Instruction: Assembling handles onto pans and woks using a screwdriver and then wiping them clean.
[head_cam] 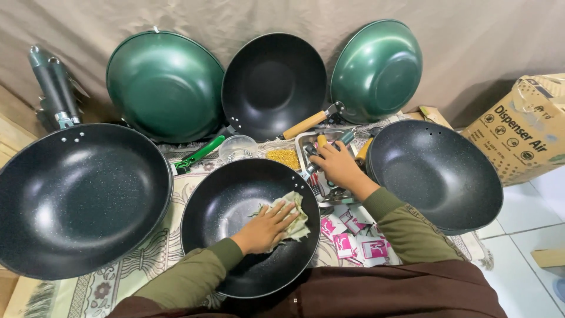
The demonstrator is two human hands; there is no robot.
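While my left hand (266, 227) presses flat and spread on the pale cloth (294, 219) inside the black wok (235, 206), my right hand (336, 165), fingers curled among tools in the metal tray (303, 141) just right of that wok, could jostle loose pieces out.

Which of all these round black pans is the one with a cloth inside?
The black non-stick pan directly before the person, at bottom centre. The left hand presses a pale crumpled cloth into it; the other black pans hold nothing.
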